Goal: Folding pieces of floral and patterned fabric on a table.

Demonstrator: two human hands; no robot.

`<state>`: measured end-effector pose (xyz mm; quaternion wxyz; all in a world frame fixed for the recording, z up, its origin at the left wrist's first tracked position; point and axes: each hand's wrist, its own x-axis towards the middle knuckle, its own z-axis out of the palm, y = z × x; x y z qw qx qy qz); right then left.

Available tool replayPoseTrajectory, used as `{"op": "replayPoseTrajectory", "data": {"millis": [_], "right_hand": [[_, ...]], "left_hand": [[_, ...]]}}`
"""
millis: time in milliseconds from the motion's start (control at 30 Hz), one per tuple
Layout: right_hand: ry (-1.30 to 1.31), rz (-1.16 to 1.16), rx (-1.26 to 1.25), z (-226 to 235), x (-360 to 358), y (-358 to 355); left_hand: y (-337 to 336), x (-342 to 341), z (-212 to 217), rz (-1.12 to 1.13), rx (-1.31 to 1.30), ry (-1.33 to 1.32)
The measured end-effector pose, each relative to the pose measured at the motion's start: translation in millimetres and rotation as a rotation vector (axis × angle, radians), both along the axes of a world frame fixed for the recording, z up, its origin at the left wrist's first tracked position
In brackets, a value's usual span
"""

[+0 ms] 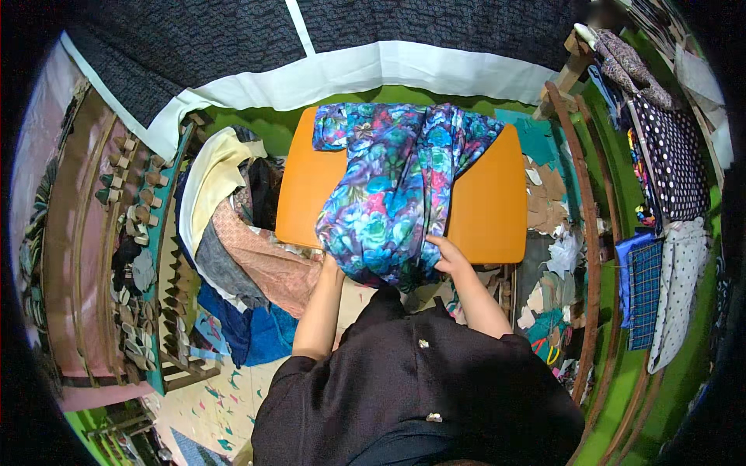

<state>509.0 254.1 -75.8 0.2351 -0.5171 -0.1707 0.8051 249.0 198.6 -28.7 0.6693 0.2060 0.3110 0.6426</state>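
Note:
A blue floral garment point(385, 182) with short sleeves, patterned in purple, pink and green, lies over an orange board-like tabletop point(493, 210). Its sleeves spread toward the far edge, and its lower end bunches over the near edge, close to my body. My right hand point(446, 255) is closed on the garment's lower right edge, thumb on top. On the other side, my left hand point(332, 262) goes in under the lower left edge; cloth covers its fingers, so their grip does not show.
Left of the tabletop hang cream, grey and rose fabrics point(260, 241). Wooden racks stand on both sides; the right one carries folded cloths, including a polka-dot piece point(672, 155). Scissors with yellow and red handles point(548, 353) lie among scraps at right. Scraps dot the floor point(225, 396).

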Motion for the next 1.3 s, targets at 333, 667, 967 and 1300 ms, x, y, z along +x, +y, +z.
{"op": "replayPoseTrajectory", "data": {"millis": [333,667,967,1300], "right_hand": [[0.466,-0.452,0.499,100,109,18],[-0.039,-0.251,0.100,-28,121,-3],[0.506,-0.102,-0.013,24,80,-26],[0.251,-0.049,0.422,3,101,-16]], "left_hand": [[-21,-91,47,-0.056,0.165,-0.113],[-5,-52,-27,0.224,-0.370,2.107],[-13,-5,-24,0.421,-0.371,1.921],[8,-15,-53,0.311,-0.558,2.038]]}}
